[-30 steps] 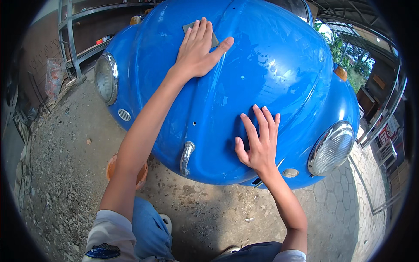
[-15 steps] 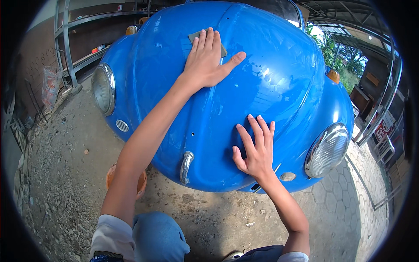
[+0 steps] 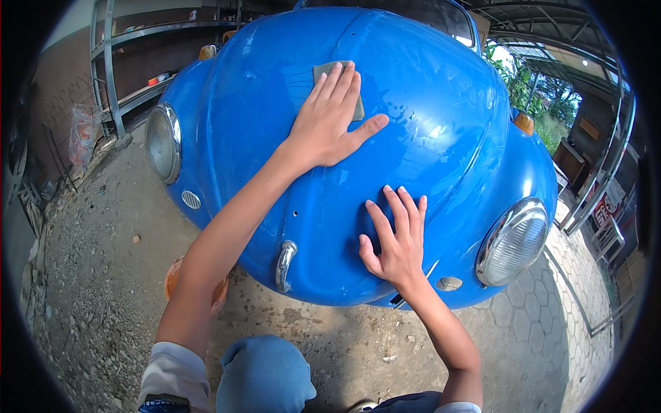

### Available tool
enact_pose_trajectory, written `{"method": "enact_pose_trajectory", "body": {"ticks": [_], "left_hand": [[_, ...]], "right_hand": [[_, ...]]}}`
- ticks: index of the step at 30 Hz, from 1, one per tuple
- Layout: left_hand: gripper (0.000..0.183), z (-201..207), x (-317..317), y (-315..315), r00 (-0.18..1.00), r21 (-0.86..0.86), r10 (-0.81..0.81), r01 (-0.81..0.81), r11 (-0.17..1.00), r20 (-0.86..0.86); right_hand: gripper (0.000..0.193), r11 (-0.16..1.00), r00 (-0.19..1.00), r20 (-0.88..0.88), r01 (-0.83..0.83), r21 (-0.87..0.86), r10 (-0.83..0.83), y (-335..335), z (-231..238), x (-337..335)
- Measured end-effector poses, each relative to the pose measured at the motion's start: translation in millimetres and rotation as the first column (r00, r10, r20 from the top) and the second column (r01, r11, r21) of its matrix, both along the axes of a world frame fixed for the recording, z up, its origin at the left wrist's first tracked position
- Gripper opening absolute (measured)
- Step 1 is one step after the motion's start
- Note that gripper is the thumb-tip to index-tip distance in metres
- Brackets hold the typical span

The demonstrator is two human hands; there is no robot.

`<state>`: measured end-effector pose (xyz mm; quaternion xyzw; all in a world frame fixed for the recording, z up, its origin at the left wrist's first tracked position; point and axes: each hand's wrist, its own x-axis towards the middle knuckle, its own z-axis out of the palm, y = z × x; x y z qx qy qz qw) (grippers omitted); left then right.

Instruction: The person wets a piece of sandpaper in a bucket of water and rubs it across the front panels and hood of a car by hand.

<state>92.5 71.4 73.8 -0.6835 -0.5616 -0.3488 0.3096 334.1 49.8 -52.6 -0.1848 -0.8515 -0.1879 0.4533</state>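
Blue painted metal forms the hood (image 3: 258,117) in front of me. Grey-green and thin, the sheet (image 3: 323,71) lies flat on the upper hood, near the centre ridge (image 3: 307,199). My left hand (image 3: 327,124) is extended over it, thumb out, apparently pinning it by palm and finger contact. My right hand (image 3: 398,248) is spread, holding nothing, apparently braced lower on the hood. Step in hand, as judged: rubbing the surface. Next stroke calls for even pressure.
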Motion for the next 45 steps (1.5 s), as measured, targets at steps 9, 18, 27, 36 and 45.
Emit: {"method": "enact_pose_trajectory", "body": {"ticks": [9, 18, 27, 36, 45], "left_hand": [[0.107, 29, -24, 5, 0.996, -0.035, 0.038, -0.035, 0.999, 0.086], [0.113, -49, 17, -51, 0.982, 0.000, 0.036, -0.036, 0.999, -0.185], [0.119, 35, 9, 30, 0.996, -0.025, 0.067, -0.065, 0.998, 0.060], [0.094, 31, 12, 21, 0.999, -0.033, 0.001, -0.002, 0.999, -0.052], [0.087, -43, 86, -23, 0.925, -0.054, -0.242, 0.236, 0.970, -0.293]], "right_hand": [[0.052, 0.997, 0.995, -0.075, -0.076, -0.034, 0.073, 0, 9, -8], [0.052, 0.997, 0.991, -0.121, -0.066, -0.042, 0.061, 8, 17, 16], [0.052, 0.997, 0.986, -0.156, -0.064, -0.033, 0.058, 4, 26, 18], [0.051, 1.000, 0.977, -0.212, 0.020, 0.004, -0.019, 24, 36, 43], [0.049, 0.997, 0.940, -0.333, 0.066, -0.032, -0.073, 51, 44, 71]]}}
